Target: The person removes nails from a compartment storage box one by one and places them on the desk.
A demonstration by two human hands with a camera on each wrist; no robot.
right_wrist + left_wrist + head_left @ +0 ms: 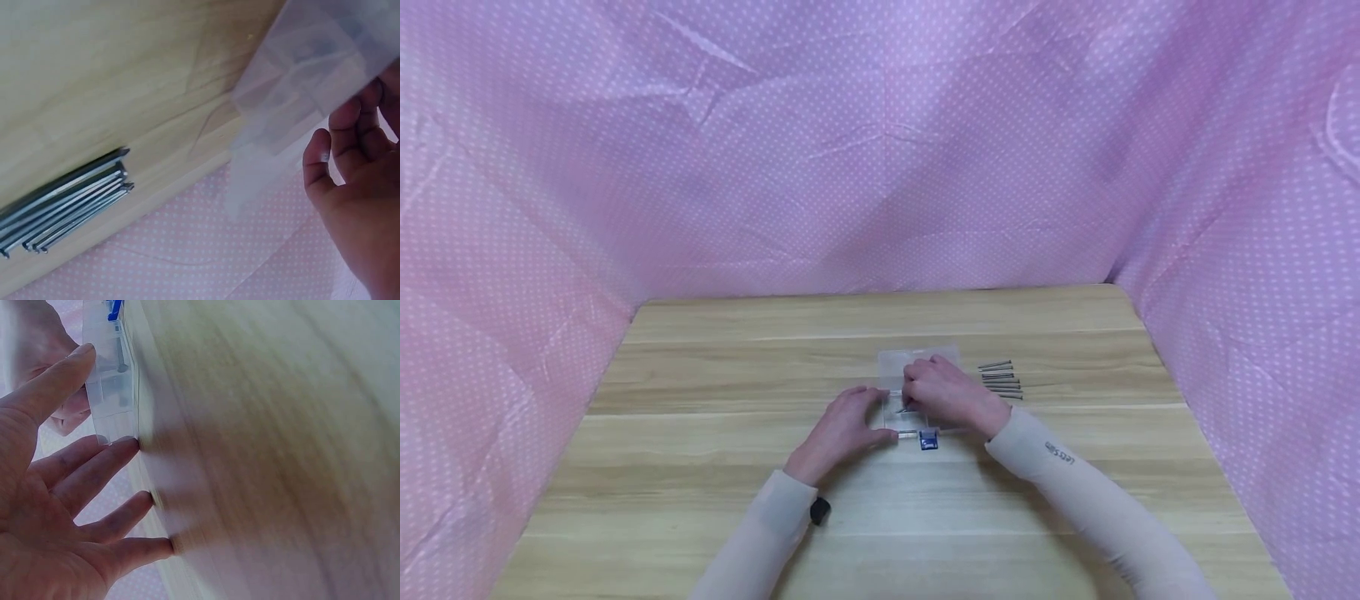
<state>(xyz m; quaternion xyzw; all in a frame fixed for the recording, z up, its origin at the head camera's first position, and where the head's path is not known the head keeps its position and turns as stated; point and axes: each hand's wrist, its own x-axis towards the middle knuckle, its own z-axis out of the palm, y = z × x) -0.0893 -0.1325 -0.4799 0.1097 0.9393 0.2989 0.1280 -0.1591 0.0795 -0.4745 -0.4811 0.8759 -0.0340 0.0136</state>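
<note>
Near the middle of the pale wooden table (700, 433), the left hand (842, 425) lay with straight fingers against a small clear plastic box (901, 392). The right hand (943, 392) curled over it, seemingly pinching something I could not make out. Grey steel nails (1000, 379) lay just right of it.

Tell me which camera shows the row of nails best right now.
The right wrist view: the nails fill the lower left, lying side by side on the wooden table. The head view shows them small, right of the right hand. The left wrist view misses them.
</note>
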